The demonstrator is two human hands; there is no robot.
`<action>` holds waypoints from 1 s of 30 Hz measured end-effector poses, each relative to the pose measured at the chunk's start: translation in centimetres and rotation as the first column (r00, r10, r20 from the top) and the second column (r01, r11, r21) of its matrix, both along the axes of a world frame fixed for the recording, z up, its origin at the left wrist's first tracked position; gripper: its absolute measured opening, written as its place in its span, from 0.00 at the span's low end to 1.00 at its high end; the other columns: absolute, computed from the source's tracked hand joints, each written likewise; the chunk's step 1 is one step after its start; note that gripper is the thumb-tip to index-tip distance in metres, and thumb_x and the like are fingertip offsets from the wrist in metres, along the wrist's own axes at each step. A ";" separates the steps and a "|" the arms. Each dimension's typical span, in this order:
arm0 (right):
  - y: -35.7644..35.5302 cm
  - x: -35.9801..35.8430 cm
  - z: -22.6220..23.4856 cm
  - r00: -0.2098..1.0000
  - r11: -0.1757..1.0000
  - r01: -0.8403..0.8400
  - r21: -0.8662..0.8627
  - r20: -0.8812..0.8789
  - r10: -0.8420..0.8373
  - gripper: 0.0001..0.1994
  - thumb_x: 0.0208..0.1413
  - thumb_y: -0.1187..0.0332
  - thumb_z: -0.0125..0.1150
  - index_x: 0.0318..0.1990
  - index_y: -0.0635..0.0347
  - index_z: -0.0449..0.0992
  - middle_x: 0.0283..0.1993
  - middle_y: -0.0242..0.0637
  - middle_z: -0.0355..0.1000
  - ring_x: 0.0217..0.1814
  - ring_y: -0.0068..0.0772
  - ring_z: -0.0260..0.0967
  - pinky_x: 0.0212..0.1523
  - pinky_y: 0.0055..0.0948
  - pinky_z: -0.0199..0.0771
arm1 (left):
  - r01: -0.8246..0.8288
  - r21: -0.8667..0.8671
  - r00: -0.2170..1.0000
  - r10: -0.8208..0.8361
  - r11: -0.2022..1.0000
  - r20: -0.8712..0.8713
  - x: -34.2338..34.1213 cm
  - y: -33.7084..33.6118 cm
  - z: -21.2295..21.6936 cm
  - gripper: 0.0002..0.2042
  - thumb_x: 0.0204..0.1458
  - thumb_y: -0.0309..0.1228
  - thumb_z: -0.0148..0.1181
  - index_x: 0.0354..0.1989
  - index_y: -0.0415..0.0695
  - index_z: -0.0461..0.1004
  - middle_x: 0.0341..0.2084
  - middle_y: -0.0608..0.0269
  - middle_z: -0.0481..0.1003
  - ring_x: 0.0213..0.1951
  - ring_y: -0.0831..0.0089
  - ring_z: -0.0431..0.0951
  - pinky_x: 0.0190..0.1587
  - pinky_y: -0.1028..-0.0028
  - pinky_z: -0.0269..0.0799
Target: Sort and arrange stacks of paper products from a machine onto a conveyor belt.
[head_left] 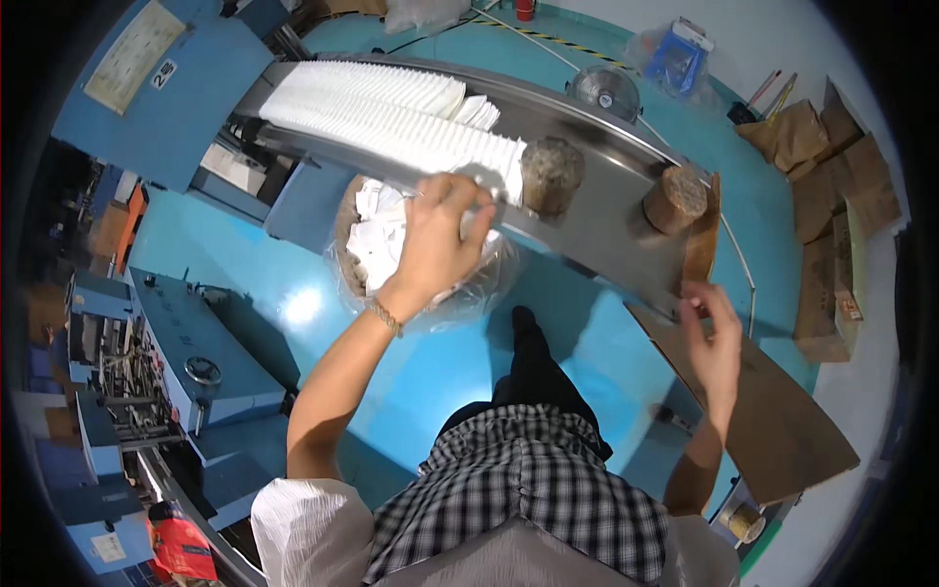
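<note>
My left hand (442, 233) hovers at the near edge of a long metal trough (616, 196), its fingers loosely bent and the thumb apart, with nothing visible in it. White folded sheets (391, 117) stand on edge in packed rows along the trough's left part. Against the right end of the rows rests a mottled brown cylindrical block (553, 174). A second brown cylinder (675, 200) stands by the trough's right end. My right hand (714, 338) is at the near right corner of the trough, fingers bent and thumb apart, holding nothing visible.
Below my left hand is a plastic-lined container (347, 235) of loose white pieces. Blue machines (215, 367) line the left side. A cardboard sheet (753, 411) lies at the right, near cardboard boxes (822, 284). A round fan (603, 93) stands beyond the trough.
</note>
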State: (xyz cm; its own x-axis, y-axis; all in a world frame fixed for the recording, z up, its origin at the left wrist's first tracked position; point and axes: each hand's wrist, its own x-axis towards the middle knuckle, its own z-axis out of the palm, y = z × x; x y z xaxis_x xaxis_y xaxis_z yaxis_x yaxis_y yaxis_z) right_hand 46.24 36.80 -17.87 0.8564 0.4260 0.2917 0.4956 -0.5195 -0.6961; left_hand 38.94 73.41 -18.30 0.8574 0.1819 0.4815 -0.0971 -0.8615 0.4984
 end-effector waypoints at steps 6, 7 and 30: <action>1.1 10.1 -0.7 0.988 0.958 0.146 -0.247 0.081 -0.130 0.21 0.54 0.76 0.64 0.57 0.62 0.70 0.55 0.48 0.68 0.53 0.53 0.70 0.52 0.42 0.71 | -0.281 0.469 0.939 0.342 0.837 -0.047 16.1 6.7 -4.1 0.35 0.34 0.29 0.72 0.56 0.53 0.65 0.67 0.44 0.52 0.71 0.38 0.44 0.60 0.34 0.49; 2.0 11.7 -1.2 0.988 0.963 0.155 -0.220 0.021 -0.154 0.25 0.54 0.74 0.65 0.60 0.60 0.68 0.61 0.50 0.65 0.61 0.59 0.66 0.57 0.47 0.69 | -0.255 0.447 0.910 0.370 0.857 -0.190 18.1 6.9 -3.7 0.33 0.36 0.28 0.71 0.56 0.51 0.65 0.69 0.42 0.49 0.72 0.36 0.40 0.61 0.31 0.44; 26.3 20.8 -1.9 0.673 0.843 -0.510 0.170 -0.532 0.514 0.32 0.58 0.56 0.66 0.66 0.61 0.63 0.58 0.49 0.69 0.61 0.38 0.68 0.57 0.35 0.70 | -0.122 0.184 0.961 0.162 0.975 -0.223 13.0 11.7 -3.7 0.24 0.53 0.32 0.58 0.62 0.55 0.69 0.69 0.47 0.57 0.72 0.44 0.51 0.65 0.39 0.44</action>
